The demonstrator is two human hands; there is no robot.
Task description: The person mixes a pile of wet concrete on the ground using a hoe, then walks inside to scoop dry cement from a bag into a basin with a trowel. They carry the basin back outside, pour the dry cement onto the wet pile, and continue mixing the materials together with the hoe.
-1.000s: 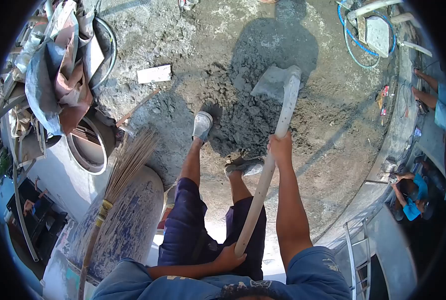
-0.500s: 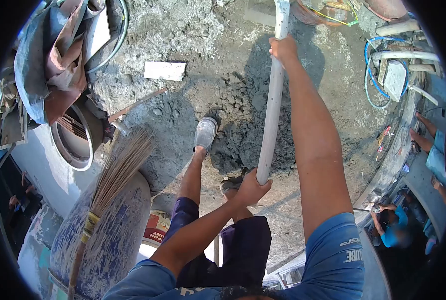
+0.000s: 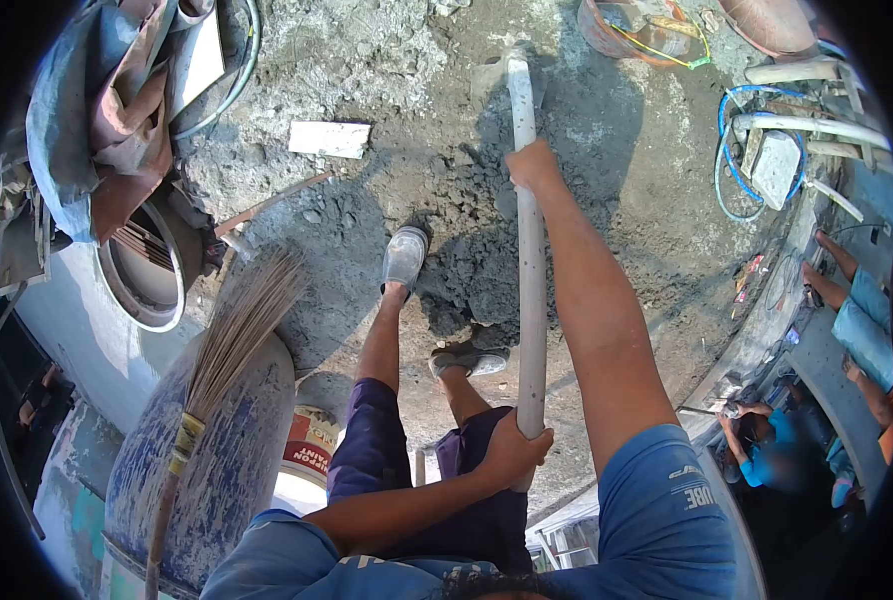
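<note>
A long pale-handled hoe [image 3: 532, 290] stretches away from me over the ground, its far end above a grey pile of wet mortar [image 3: 477, 265]. My left hand [image 3: 515, 450] is closed around the near end of the handle, close to my thigh. Farther up, my right hand [image 3: 534, 165] grips the same handle with the arm stretched out. The flat blade [image 3: 491, 82] shows only partly at the far end, dull against the grey ground. My shoes stand at the left and near edges of the pile.
At left are a blue drum [image 3: 217, 450], a stick broom [image 3: 242, 330] and a paint bucket [image 3: 312, 440]. A white board [image 3: 329, 140] lies on the ground. Upper right hold a bucket [image 3: 622, 35], a blue hose [image 3: 724, 130] and wooden poles. Other people [image 3: 862, 310] sit at right.
Both my hands have drawn back toward my body with the hoe. Its handle now stands straighter in view, and its far end has come nearer and shifted left.
</note>
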